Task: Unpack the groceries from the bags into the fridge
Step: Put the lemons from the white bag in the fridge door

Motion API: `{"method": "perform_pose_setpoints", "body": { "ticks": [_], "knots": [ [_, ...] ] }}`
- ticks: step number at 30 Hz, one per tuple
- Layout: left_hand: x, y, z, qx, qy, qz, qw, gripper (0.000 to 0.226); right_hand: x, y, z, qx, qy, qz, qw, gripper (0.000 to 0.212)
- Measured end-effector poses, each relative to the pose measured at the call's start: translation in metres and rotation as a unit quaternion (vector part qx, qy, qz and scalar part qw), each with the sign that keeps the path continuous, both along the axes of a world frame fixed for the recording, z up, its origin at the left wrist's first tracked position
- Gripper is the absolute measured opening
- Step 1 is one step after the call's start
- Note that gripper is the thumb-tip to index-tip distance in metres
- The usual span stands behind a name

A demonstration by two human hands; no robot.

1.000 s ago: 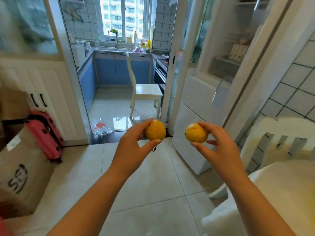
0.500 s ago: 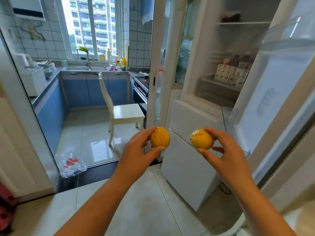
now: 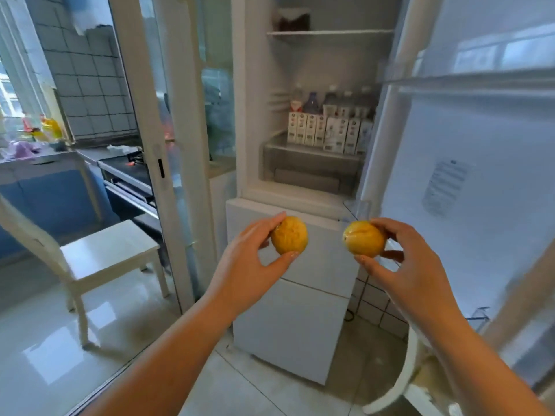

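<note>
My left hand [image 3: 246,265] pinches a yellow-orange citrus fruit [image 3: 289,239] between thumb and fingertips. My right hand [image 3: 411,265] holds a second yellow fruit [image 3: 363,238] the same way. Both fruits hover in front of the white fridge [image 3: 288,325], level with the top of its closed lower drawers. The upper fridge compartment stands open, its door [image 3: 468,163] swung out to the right. Inside, a row of white cartons [image 3: 327,132] with bottles behind them sits on a shelf above a crisper drawer [image 3: 309,172]. A higher shelf [image 3: 330,33] carries a dark item.
A white wooden chair [image 3: 99,259] stands on the glossy kitchen floor at the left, past a sliding glass door frame [image 3: 168,145]. Blue kitchen cabinets and a counter lie at far left. A second white chair's back [image 3: 399,382] curves up at the lower right, close to my right arm.
The view has swung right and closer to the fridge, so the open compartment now fills the centre. Both hands keep their fruits, held at much the same spacing.
</note>
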State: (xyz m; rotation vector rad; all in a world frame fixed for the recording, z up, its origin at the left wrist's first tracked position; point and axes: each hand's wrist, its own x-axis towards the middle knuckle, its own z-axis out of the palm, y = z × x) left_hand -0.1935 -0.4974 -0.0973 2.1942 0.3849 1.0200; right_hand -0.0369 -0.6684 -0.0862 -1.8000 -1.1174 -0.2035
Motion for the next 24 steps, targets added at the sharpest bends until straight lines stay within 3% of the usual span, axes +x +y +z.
{"method": "perform_pose_setpoints", "body": {
  "ticks": [10,18,24],
  "knots": [
    [0.141,0.063,-0.001,0.021,-0.001,-0.147,0.989,0.055,0.075,0.022,0.011,-0.071,-0.031,-0.164,0.983,0.052],
    [0.239,0.099,-0.004,0.045,0.042,-0.213,0.975,0.055,0.136,0.055,0.02,-0.165,-0.097,-0.181,0.965,0.064],
    [0.277,0.113,-0.009,0.091,0.116,-0.251,0.957,0.058,0.151,0.065,0.013,-0.254,-0.099,-0.21,0.939,0.057]
  ]
}}
